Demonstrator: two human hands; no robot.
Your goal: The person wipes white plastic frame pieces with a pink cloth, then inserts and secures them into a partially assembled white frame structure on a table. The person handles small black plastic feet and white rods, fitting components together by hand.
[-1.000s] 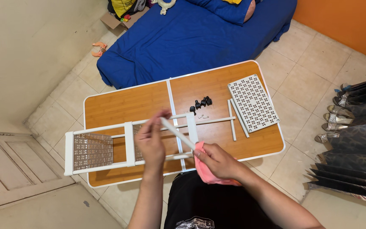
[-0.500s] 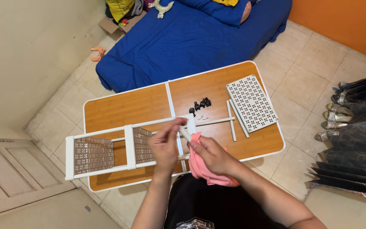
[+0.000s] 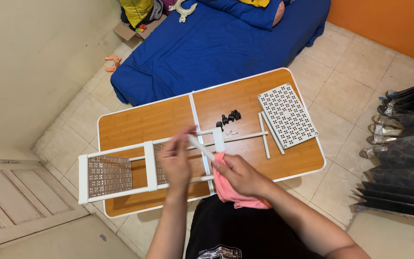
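left hand (image 3: 176,160) grips a slim white rod (image 3: 201,147); right hand (image 3: 238,175) clutches a soft pink cloth (image 3: 231,192) against it, above a white rack frame (image 3: 120,168) on the wood-grain surface (image 3: 140,122).

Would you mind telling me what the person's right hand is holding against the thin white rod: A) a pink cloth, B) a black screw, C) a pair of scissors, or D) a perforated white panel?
A: the right hand grips a pink cloth at the white rod, which the left hand holds.
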